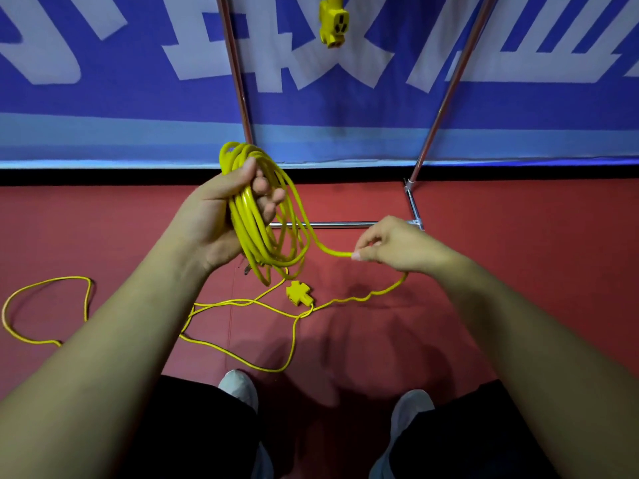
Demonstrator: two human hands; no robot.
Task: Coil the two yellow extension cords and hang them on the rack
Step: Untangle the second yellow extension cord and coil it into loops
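My left hand [221, 209] grips a coil of yellow extension cord [262, 236] made of several loops, held upright in front of the rack. My right hand [390, 243] pinches the loose run of the same cord [332, 252] just right of the coil. The rest of the cord [242, 302] trails over the red floor in slack curves, with its yellow three-way socket [299, 292] lying below the coil. A second yellow socket [332, 24] hangs at the top between the rack's metal poles [238, 81].
The rack's chrome base bar [345, 223] and right foot [413, 202] lie on the red floor [518, 254] just beyond my hands. A blue and white banner [103, 98] covers the wall behind. My shoes [238, 385] stand near the trailing cord.
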